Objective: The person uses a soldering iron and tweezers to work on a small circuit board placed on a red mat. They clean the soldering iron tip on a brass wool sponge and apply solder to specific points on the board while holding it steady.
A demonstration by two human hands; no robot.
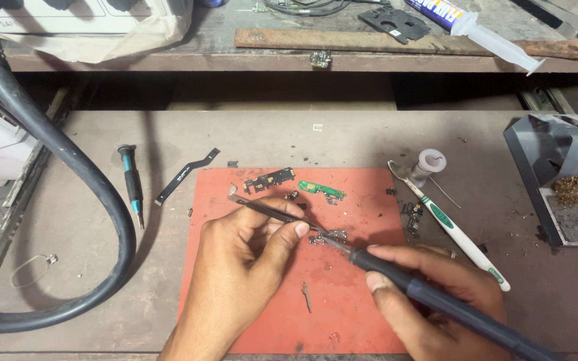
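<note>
A thick black hose [68, 200] curves along the tabletop's left edge, with a teal-handled screwdriver [131, 184] and a black flex strip [185, 176] just beside it. Toward the right edge lie a white toothbrush [456, 230], a solder spool [429, 162] and a grey stand holding brass wool [560, 177]. A syringe tube [476, 28] rests on the rear shelf [168, 60].

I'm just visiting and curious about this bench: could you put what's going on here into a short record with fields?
Surface: red rubber work mat on a worn brown bench
Left hand: pinches thin metal tweezers
Right hand: grips a dark-handled soldering iron
Meeting point: both tips at a small metal part on the mat
Also on mat: small green circuit board
Left of mat: teal-handled screwdriver, thick black hose
Right of mat: white-and-green toothbrush
</note>
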